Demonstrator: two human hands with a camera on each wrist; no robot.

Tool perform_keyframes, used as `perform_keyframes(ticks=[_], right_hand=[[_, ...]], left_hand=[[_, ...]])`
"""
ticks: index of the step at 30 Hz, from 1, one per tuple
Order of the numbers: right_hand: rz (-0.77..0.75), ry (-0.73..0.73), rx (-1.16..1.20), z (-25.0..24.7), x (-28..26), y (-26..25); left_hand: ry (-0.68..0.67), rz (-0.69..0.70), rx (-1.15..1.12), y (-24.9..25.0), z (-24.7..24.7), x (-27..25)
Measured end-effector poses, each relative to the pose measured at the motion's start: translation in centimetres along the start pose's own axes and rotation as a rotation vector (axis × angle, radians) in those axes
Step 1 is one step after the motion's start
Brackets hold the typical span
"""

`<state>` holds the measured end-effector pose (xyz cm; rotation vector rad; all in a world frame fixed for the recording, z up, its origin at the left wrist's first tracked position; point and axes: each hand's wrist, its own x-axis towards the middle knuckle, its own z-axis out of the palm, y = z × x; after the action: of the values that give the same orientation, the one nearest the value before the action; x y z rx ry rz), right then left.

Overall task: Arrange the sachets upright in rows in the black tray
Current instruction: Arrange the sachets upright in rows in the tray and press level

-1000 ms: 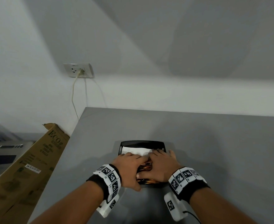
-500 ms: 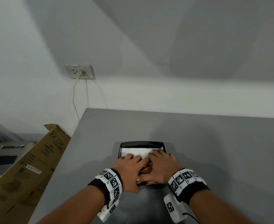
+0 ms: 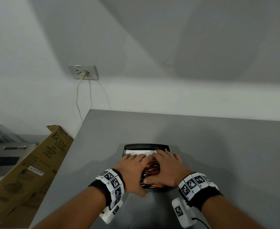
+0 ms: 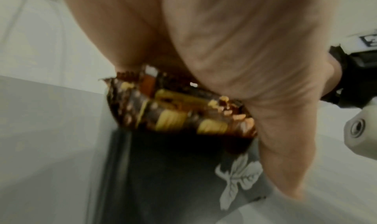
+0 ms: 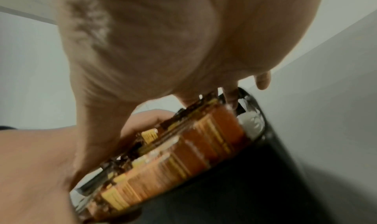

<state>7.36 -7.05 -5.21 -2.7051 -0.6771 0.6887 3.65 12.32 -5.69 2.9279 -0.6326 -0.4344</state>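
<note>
As both hands sit on the stack, notes by view:
head: left hand (image 3: 132,169) and right hand (image 3: 166,167) lie flat, fingers extended, over brown-orange sachets (image 3: 152,169) in the black tray (image 3: 145,146) on the grey bench (image 3: 218,154); likely squaring rows. White sachets (image 3: 136,152) at far end.
left wrist: blurred; palm presses sachet tops, keeping them upright, I'd judge. Brown foil, yellow blocks, crimped edges.
right wrist: fingers reach far rim; thumb along near side, hemming the row. Orange faces, packed tight.
</note>
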Motion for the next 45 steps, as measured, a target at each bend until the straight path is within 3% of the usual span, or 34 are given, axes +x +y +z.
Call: perform_keyframes(ticks=[4, 7, 14, 30, 34, 40, 42, 45], right_hand=[[-0.101, 0.075, 0.2, -1.0, -0.5, 1.3], [-0.094, 0.094, 0.249, -1.7, 0.0, 1.8], [-0.029, -0.089, 0.066, -3.2, 1.6, 1.3], [-0.205, 0.033, -0.197, -3.3, 2.1, -1.0], [-0.185, 0.126, -0.053, -3.9, 1.1, 0.2], [-0.129, 0.236, 0.414, -4.9, -1.2, 2.0], [-0.071, 0.297, 0.557, -4.7, -1.4, 2.2], [-0.02, 0.353, 0.974, -4.5, -1.4, 1.6]], left_hand=[[0.041, -0.006, -0.109, -1.0, -1.2, -0.6], [0.036, -0.053, -0.258, -1.7, -1.9, -1.0], [0.032, -0.111, -0.305, -2.4, -1.8, -1.0], [0.04, -0.13, -0.28, -3.2, -0.8, -0.3], [0.056, -0.14, -0.277, -3.0, -1.2, -0.6], [0.088, -0.156, -0.327, -2.8, -1.4, -0.5], [0.131, -0.19, -0.494, -2.5, -2.1, -0.4], [0.276, -0.227, -1.01, -0.8, -3.8, -0.1]])
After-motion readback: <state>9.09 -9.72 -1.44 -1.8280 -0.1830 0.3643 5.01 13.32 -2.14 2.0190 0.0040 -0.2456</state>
